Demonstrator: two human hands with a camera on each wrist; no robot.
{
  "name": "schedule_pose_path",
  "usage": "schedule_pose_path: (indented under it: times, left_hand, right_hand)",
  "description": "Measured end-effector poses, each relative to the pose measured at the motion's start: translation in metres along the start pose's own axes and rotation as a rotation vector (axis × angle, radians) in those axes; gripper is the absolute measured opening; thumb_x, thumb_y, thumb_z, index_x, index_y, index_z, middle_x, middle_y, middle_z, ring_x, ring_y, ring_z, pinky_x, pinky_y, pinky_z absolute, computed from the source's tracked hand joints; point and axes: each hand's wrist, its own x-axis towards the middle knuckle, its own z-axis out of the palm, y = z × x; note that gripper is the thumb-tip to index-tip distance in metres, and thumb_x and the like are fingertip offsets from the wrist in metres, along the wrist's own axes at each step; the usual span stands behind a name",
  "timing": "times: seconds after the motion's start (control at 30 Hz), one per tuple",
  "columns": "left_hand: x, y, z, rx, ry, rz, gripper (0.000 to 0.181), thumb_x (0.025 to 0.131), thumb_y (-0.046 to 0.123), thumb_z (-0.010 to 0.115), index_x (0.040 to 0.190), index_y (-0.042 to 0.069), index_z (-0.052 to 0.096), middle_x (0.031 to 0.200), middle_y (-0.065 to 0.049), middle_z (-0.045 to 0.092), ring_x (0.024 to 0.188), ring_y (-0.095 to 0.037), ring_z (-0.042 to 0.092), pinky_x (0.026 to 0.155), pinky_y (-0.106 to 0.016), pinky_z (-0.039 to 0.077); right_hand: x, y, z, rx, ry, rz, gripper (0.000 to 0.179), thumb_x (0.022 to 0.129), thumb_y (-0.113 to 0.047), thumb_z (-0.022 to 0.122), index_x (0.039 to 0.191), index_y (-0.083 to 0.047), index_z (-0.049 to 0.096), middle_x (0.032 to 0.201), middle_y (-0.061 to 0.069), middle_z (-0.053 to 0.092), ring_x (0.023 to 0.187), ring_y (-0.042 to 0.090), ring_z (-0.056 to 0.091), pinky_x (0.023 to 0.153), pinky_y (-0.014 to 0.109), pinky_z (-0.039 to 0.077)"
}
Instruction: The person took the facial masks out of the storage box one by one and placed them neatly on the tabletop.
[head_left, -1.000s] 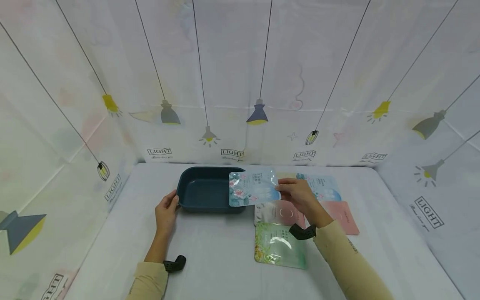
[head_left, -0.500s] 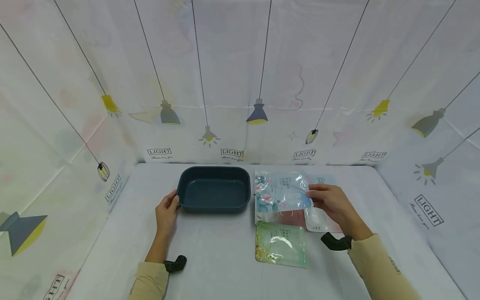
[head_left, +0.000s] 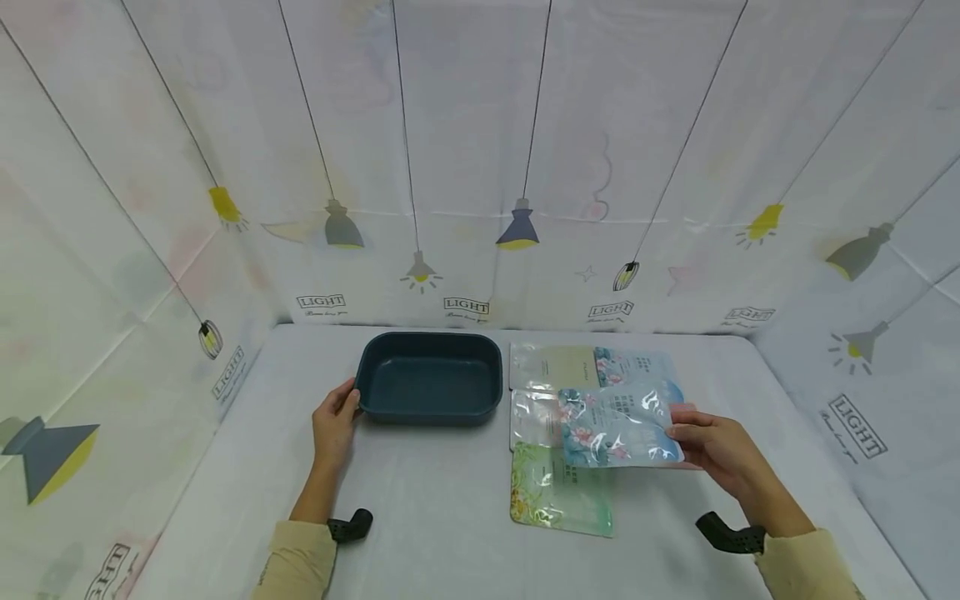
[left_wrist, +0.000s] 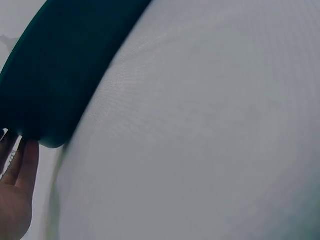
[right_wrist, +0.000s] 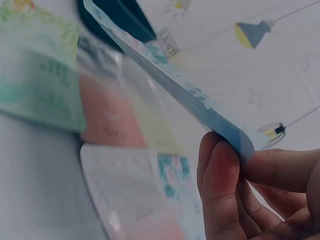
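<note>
A dark teal rectangular tray (head_left: 427,415) stands left of centre in the head view. My left hand (head_left: 333,425) touches its left end, fingers fairly straight; the left wrist view shows them against the tray wall (left_wrist: 55,75). My right hand (head_left: 720,450) pinches the right edge of a blue floral face mask packet (head_left: 618,425), between thumb and fingers in the right wrist view. That packet is held over other packets: a green one (head_left: 558,504), a cream one (head_left: 562,367), a second blue one (head_left: 645,365) and a mostly hidden pink-and-silver one (head_left: 534,421).
A white cloth (head_left: 435,517) covers the table. Behind and at the sides rises a white curtain (head_left: 465,167) printed with hanging lamps. Another packet (right_wrist: 127,185), silver and pink, shows in the right wrist view.
My right hand has carried the blue packet away from over the tray's right end, rightwards and nearer to me, across the other packets. The left hand and tray have stayed put.
</note>
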Motion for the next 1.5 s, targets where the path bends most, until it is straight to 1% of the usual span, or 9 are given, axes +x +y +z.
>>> schedule_pose_path:
  times: [0.2, 0.37, 0.57, 0.8, 1.0, 1.1, 1.23, 1.37, 1.5]
  left_hand:
    - [0.001, 0.001, 0.0, -0.011, -0.005, 0.005, 0.038, 0.09, 0.03, 0.053, 0.123, 0.011, 0.055, 0.123, -0.012, 0.057, 0.11, -0.024, 0.056, 0.079, -0.019, 0.053]
    - [-0.002, 0.002, -0.001, -0.012, -0.013, -0.006, 0.039, 0.09, 0.03, 0.053, 0.124, 0.011, 0.054, 0.124, -0.012, 0.057, 0.112, -0.026, 0.055, 0.077, -0.017, 0.053]
    - [-0.002, 0.006, -0.001, -0.001, -0.018, 0.001, 0.04, 0.09, 0.031, 0.052, 0.125, 0.01, 0.053, 0.124, -0.013, 0.056, 0.111, -0.026, 0.055, 0.077, -0.018, 0.053]
    - [0.0, 0.008, -0.002, 0.014, -0.013, 0.006, 0.04, 0.091, 0.031, 0.051, 0.125, 0.01, 0.053, 0.123, -0.014, 0.057, 0.107, -0.024, 0.058, 0.076, -0.012, 0.051]
    - [0.0, 0.007, -0.003, 0.014, -0.02, -0.007, 0.04, 0.091, 0.031, 0.052, 0.125, 0.011, 0.052, 0.125, -0.012, 0.056, 0.112, -0.023, 0.055, 0.077, -0.012, 0.051]
    - [0.0, 0.006, -0.003, 0.012, -0.025, -0.009, 0.041, 0.09, 0.032, 0.052, 0.126, 0.011, 0.052, 0.126, -0.012, 0.055, 0.114, -0.024, 0.054, 0.076, -0.01, 0.05]
    - [0.001, 0.005, -0.002, 0.034, -0.031, 0.001, 0.042, 0.091, 0.033, 0.051, 0.127, 0.011, 0.051, 0.126, -0.013, 0.055, 0.113, -0.025, 0.054, 0.078, -0.012, 0.051]
    - [0.001, 0.005, -0.002, 0.051, -0.025, -0.003, 0.041, 0.091, 0.032, 0.052, 0.125, 0.01, 0.052, 0.124, -0.013, 0.056, 0.111, -0.025, 0.055, 0.077, -0.012, 0.051]
    - [0.002, 0.006, -0.002, 0.049, -0.015, -0.024, 0.039, 0.09, 0.028, 0.054, 0.123, 0.007, 0.053, 0.122, -0.014, 0.057, 0.109, -0.026, 0.056, 0.073, -0.01, 0.051]
  right_hand:
    - [-0.001, 0.027, -0.018, -0.119, 0.038, 0.082, 0.069, 0.084, -0.023, 0.063, 0.136, 0.006, 0.029, 0.092, -0.006, 0.06, 0.08, 0.013, 0.061, 0.073, 0.025, 0.054]
    - [-0.004, 0.053, -0.03, -0.12, 0.077, 0.18, 0.07, 0.081, -0.021, 0.066, 0.134, 0.007, 0.032, 0.09, -0.003, 0.062, 0.079, 0.014, 0.062, 0.072, 0.028, 0.055]
    - [-0.008, 0.074, -0.044, -0.098, 0.111, 0.257, 0.073, 0.078, -0.02, 0.069, 0.135, 0.007, 0.031, 0.089, -0.001, 0.063, 0.078, 0.015, 0.061, 0.072, 0.031, 0.054]
    - [-0.01, 0.092, -0.056, -0.068, 0.117, 0.298, 0.078, 0.074, -0.022, 0.073, 0.134, 0.008, 0.031, 0.086, -0.002, 0.064, 0.078, 0.015, 0.06, 0.073, 0.033, 0.053]
    - [-0.009, 0.1, -0.055, -0.077, 0.159, 0.312, 0.078, 0.072, -0.02, 0.074, 0.132, 0.009, 0.034, 0.08, -0.003, 0.066, 0.075, 0.016, 0.062, 0.07, 0.033, 0.053]
    - [-0.009, 0.101, -0.053, -0.137, 0.202, 0.31, 0.074, 0.072, -0.018, 0.073, 0.13, 0.01, 0.037, 0.079, -0.002, 0.066, 0.072, 0.016, 0.063, 0.068, 0.033, 0.054]
    - [-0.009, 0.101, -0.051, -0.267, 0.247, 0.298, 0.064, 0.073, -0.02, 0.071, 0.122, 0.012, 0.045, 0.077, 0.0, 0.066, 0.067, 0.014, 0.062, 0.063, 0.031, 0.054]
    - [-0.009, 0.099, -0.049, -0.388, 0.238, 0.305, 0.058, 0.075, -0.025, 0.069, 0.115, 0.013, 0.05, 0.078, 0.006, 0.066, 0.066, 0.015, 0.06, 0.059, 0.029, 0.053]
    - [-0.008, 0.096, -0.046, -0.464, 0.244, 0.317, 0.053, 0.078, -0.023, 0.065, 0.112, 0.014, 0.051, 0.081, 0.013, 0.064, 0.067, 0.017, 0.058, 0.056, 0.027, 0.052]
